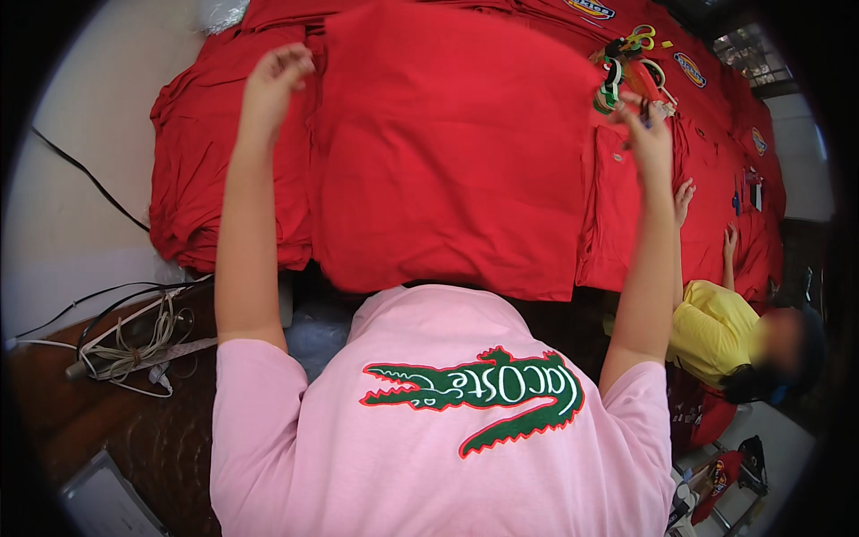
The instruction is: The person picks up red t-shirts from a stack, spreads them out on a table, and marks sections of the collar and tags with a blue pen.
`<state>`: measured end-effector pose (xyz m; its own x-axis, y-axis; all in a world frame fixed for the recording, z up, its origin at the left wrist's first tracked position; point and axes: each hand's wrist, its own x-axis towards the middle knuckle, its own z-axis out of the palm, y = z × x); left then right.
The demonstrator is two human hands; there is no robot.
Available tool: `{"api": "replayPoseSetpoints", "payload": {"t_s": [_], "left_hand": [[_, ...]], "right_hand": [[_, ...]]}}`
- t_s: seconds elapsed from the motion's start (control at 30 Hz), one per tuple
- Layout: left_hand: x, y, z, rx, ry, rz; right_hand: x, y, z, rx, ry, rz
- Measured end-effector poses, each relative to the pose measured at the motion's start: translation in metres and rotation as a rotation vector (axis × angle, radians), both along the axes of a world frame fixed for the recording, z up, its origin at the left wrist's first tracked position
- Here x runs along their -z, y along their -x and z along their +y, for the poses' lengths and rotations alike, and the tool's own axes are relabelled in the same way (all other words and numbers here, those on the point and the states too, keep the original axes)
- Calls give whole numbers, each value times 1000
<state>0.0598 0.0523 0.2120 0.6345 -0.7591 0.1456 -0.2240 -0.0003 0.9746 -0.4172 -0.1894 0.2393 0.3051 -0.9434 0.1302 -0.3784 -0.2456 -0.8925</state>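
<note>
A large red cloth panel (447, 152) is stretched out flat in front of me, over a long pile of red garments (224, 179). My left hand (276, 76) pinches the panel's far left corner with curled fingers. At the far right corner, my right hand (646, 130) grips its edge. Both my arms are stretched forward above my pink shirt (429, 447). A bunch of scissors with green and yellow handles (626, 55) lies just beyond my right hand.
Red garments with oval sewn patches (689, 68) run along the table to the right. A co-worker in a yellow shirt (711, 327) rests both hands (684, 199) on them. Cables and a power strip (134, 345) lie on the brown table at left.
</note>
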Motion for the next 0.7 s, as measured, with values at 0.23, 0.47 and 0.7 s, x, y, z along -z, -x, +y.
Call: {"api": "replayPoseSetpoints", "payload": {"t_s": [0.23,0.47,0.7], "left_hand": [[168,51,131,-67,-395,118],[149,78,123,-96,-418,-83],[89,-6,40,-194,-289,-394]], "right_hand": [[152,80,89,189,-366,172],[191,91,122,181,-271,71],[130,60,28,134,-28,130]]}}
